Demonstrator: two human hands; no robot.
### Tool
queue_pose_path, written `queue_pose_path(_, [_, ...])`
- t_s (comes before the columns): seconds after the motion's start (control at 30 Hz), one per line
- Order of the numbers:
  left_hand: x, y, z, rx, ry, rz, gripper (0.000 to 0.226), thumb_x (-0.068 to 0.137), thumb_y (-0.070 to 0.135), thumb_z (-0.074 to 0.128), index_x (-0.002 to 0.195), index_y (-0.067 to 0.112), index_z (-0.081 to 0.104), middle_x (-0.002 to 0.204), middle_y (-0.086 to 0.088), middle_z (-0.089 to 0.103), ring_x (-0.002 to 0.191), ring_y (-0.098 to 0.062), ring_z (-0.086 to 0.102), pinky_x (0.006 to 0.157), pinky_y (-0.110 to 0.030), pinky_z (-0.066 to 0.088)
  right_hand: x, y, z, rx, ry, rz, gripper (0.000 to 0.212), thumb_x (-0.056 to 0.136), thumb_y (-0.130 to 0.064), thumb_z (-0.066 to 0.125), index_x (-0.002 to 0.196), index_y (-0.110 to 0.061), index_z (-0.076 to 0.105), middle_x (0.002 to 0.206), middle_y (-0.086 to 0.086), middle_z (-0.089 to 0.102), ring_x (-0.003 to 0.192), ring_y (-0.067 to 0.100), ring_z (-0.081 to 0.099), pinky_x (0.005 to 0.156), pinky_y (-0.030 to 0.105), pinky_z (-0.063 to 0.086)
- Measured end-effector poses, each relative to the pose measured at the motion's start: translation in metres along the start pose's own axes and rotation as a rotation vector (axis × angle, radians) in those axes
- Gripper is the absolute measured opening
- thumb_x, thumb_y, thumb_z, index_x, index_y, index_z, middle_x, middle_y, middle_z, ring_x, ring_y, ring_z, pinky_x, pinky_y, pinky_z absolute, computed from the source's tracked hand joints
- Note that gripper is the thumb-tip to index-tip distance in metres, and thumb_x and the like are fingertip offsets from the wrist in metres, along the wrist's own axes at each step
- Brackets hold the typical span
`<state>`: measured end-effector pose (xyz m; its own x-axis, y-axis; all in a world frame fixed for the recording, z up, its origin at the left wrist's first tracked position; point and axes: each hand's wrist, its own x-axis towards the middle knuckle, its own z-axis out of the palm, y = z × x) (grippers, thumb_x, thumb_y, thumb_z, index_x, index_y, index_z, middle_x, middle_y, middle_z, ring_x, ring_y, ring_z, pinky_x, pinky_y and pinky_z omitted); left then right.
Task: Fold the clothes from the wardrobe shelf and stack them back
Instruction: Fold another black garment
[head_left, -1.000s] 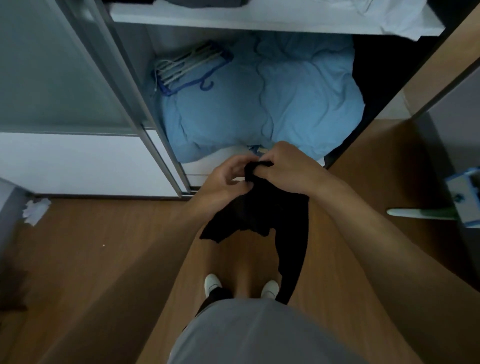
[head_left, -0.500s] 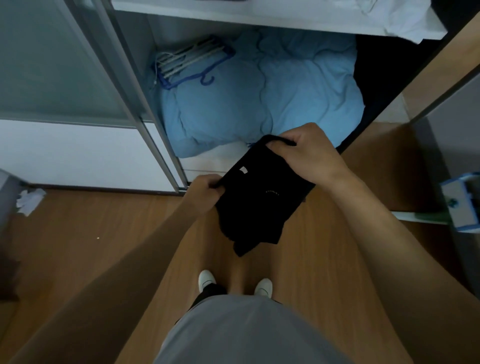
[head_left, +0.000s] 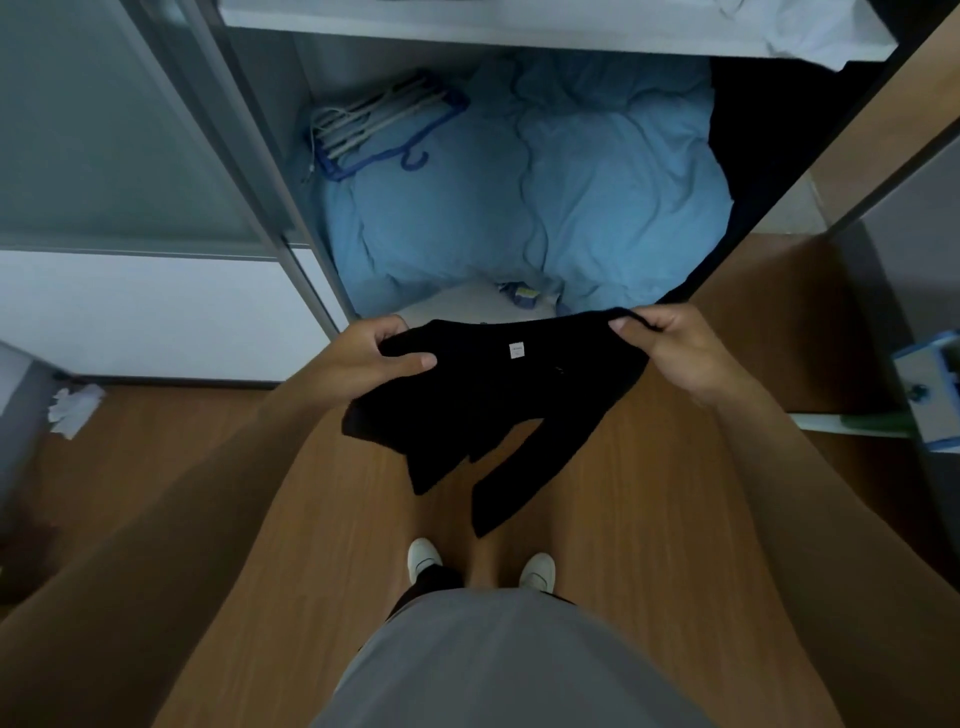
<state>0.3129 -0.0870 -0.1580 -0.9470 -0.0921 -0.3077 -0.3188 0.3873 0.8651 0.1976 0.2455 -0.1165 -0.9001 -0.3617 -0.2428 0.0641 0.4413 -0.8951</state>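
A black garment (head_left: 493, 410) with a small white label hangs in the air in front of the open wardrobe, above the wooden floor. My left hand (head_left: 371, 358) grips its upper left edge, thumb on top. My right hand (head_left: 670, 348) pinches its upper right edge. The top edge is stretched level between both hands, and the lower part hangs loose in uneven flaps. The white wardrobe shelf (head_left: 519, 31) runs along the top of the view, with a white cloth (head_left: 810, 31) lying at its right end.
A crumpled light-blue duvet (head_left: 545, 192) fills the wardrobe bottom, with a bundle of hangers (head_left: 379, 124) on its left side. The sliding door frame (head_left: 249, 171) stands at left. White paper (head_left: 72, 410) lies on the floor at left; a blue-and-white object (head_left: 930, 384) is at right.
My hands have moved apart and spread the black garment out wide. It was bunched between both hands a second ago; its top edge now lies level with the label showing.
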Motion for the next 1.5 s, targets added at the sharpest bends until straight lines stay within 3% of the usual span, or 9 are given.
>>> queue_pose_path(0.13, [0.005,0.019,0.004,-0.167,0.057,-0.131,0.02,0.085,0.045,0.076,0.077,0.026,0.074,0.078,0.004,0.075,0.073,-0.013,0.073,0.058,-0.018,0.052,0.001,0.019,0.022,0.094,0.18,0.113,0.042,0.098,-0.022,0.063,0.081,0.016,0.064,0.074,0.023,0.066,0.066,0.025,0.056,0.059,0.028,0.044])
queue_pose_path(0.3, [0.011,0.048,0.046,-0.425,0.1,-0.278,0.028,0.089,0.041,0.071,0.101,0.016,0.075,0.095,-0.008,0.078,0.088,-0.026,0.075,0.082,-0.034,0.06,0.004,0.016,0.061,0.079,0.348,0.224,0.05,0.099,-0.028,0.06,0.053,-0.015,0.046,0.056,0.002,0.051,0.052,0.012,0.05,0.053,0.027,0.037])
queue_pose_path(0.43, [0.011,0.066,0.072,-0.419,0.06,-0.241,0.028,0.096,0.042,0.062,0.103,0.017,0.073,0.093,-0.003,0.078,0.087,-0.02,0.075,0.071,-0.023,0.058,-0.002,-0.001,0.084,-0.011,0.249,0.099,0.039,0.1,-0.03,0.057,0.071,-0.004,0.062,0.072,0.009,0.064,0.073,0.021,0.062,0.067,0.034,0.046])
queue_pose_path(0.6, [0.005,0.077,0.092,-0.425,-0.027,-0.143,0.027,0.104,0.036,0.047,0.11,0.02,0.068,0.1,-0.002,0.076,0.086,-0.009,0.073,0.073,-0.021,0.057,-0.012,-0.016,0.098,-0.091,0.144,-0.023,0.036,0.1,-0.024,0.055,0.068,-0.007,0.056,0.065,0.004,0.058,0.057,0.012,0.055,0.051,0.025,0.038])
queue_pose_path(0.73, [0.005,0.082,0.097,-0.33,-0.027,-0.093,0.027,0.106,0.036,0.043,0.11,0.021,0.065,0.094,0.002,0.074,0.075,-0.004,0.071,0.064,-0.022,0.057,-0.018,-0.018,0.095,-0.108,0.163,-0.054,0.027,0.098,-0.016,0.056,0.08,0.002,0.063,0.072,0.013,0.068,0.064,0.023,0.068,0.058,0.041,0.055])
queue_pose_path(0.93, [0.003,0.085,0.098,-0.313,0.037,-0.019,0.025,0.105,0.033,0.046,0.095,0.023,0.066,0.074,0.005,0.07,0.063,-0.009,0.067,0.058,-0.026,0.054,-0.028,-0.024,0.093,-0.039,0.169,-0.125,0.005,0.092,-0.014,0.064,0.091,-0.012,0.06,0.08,0.0,0.064,0.075,0.014,0.063,0.066,0.025,0.051])
queue_pose_path(1.2, [0.004,0.09,0.099,-0.324,0.106,0.06,0.024,0.103,0.028,0.052,0.092,0.019,0.071,0.077,0.01,0.072,0.076,-0.006,0.068,0.073,-0.028,0.054,-0.035,-0.033,0.089,0.033,0.171,-0.072,0.009,0.096,-0.015,0.061,0.103,-0.011,0.064,0.086,0.01,0.07,0.079,0.025,0.069,0.073,0.05,0.059])
queue_pose_path(1.33, [0.004,0.088,0.094,-0.29,0.11,0.088,0.028,0.099,0.027,0.06,0.073,0.019,0.052,0.059,0.019,0.054,0.06,0.001,0.053,0.057,-0.014,0.042,-0.041,-0.034,0.093,0.106,0.052,-0.129,0.027,0.094,0.0,0.053,0.113,-0.011,0.068,0.095,0.005,0.074,0.089,0.017,0.072,0.077,0.038,0.062])
queue_pose_path(1.5, [0.002,0.08,0.082,-0.363,0.043,0.12,0.012,0.092,0.007,0.067,0.087,0.009,0.057,0.078,-0.002,0.062,0.078,-0.016,0.058,0.072,-0.025,0.046,-0.038,-0.029,0.087,0.248,-0.037,-0.051,0.048,0.096,0.014,0.042,0.134,-0.01,0.059,0.089,0.0,0.066,0.079,0.006,0.066,0.079,0.026,0.059])
